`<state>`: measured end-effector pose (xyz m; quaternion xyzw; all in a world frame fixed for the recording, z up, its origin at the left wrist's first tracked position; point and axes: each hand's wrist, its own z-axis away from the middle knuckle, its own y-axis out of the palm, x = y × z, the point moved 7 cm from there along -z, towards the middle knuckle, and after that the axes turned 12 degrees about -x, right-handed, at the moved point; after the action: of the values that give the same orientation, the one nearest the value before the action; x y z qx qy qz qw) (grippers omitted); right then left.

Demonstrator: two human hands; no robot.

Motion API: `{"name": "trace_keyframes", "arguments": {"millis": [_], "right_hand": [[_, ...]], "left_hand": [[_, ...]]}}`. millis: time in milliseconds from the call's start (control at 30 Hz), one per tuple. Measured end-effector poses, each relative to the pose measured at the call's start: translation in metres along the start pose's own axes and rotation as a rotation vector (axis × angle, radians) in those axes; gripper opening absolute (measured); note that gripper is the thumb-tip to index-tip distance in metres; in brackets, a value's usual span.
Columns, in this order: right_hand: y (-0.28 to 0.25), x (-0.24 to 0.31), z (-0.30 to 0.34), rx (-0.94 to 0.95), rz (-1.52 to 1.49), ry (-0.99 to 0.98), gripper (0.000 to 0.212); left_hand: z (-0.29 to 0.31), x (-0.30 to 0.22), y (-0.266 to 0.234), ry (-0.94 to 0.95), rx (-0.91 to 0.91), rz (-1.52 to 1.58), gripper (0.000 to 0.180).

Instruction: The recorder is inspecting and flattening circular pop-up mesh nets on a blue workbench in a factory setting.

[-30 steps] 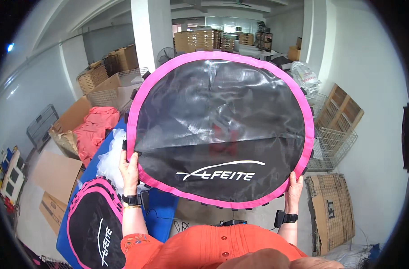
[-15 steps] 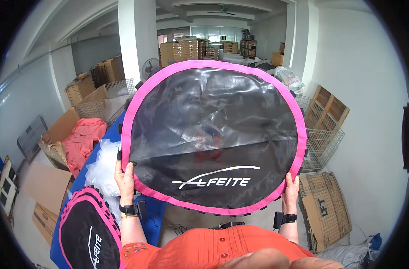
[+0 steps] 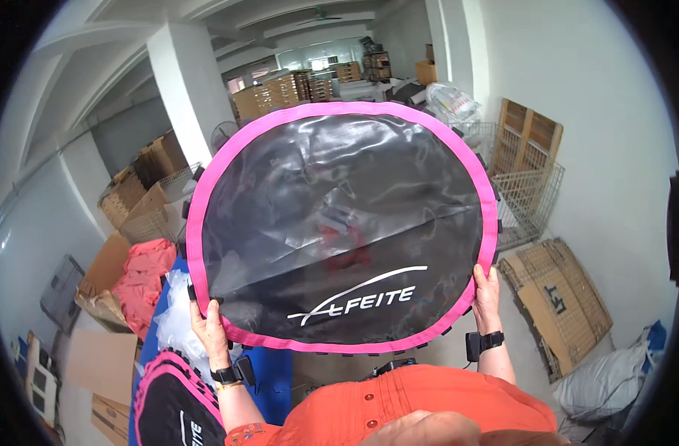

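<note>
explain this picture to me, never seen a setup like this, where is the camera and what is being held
There is no robot here: a person works with two bare hands. The view comes from the left of two wide fisheye cameras worn on the person's head, looking down, so straight edges bend toward the rim.

The left hand and right hand hold a large, roundish black sheet with a pink border, gripping its lower left and lower right edges. Each wrist wears a black strapped device.

At lower left, a blue surface carries a stack of similar pink-edged black pieces and some crumpled whitish plastic.
</note>
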<state>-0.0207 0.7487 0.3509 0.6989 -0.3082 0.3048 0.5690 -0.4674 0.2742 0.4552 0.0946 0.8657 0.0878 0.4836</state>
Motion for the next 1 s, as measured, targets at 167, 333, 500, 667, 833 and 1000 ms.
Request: {"name": "trace_keyframes", "arguments": {"millis": [167, 333, 500, 667, 833, 1000], "right_hand": [[-0.005, 0.012, -0.004, -0.035, -0.014, 0.004, 0.028], [-0.004, 0.015, -0.001, -0.058, -0.020, -0.011, 0.025], [-0.011, 0.010, -0.004, -0.064, -0.044, -0.013, 0.025], [-0.015, 0.012, -0.001, -0.080, -0.084, -0.006, 0.023], [-0.013, 0.012, 0.001, -0.073, -0.084, 0.013, 0.024], [-0.023, 0.001, 0.002, -0.098, -0.021, 0.074, 0.023]], "left_hand": [[0.003, -0.009, 0.017, 0.027, 0.034, 0.028, 0.043], [0.003, -0.004, 0.019, 0.006, -0.018, 0.042, 0.048], [0.007, -0.011, 0.018, 0.023, -0.073, -0.003, 0.042], [0.011, -0.004, 0.013, 0.014, -0.029, 0.007, 0.045], [0.011, -0.006, 0.009, 0.035, -0.027, 0.000, 0.049], [0.014, -0.004, 0.005, 0.034, -0.036, -0.100, 0.048]]}}
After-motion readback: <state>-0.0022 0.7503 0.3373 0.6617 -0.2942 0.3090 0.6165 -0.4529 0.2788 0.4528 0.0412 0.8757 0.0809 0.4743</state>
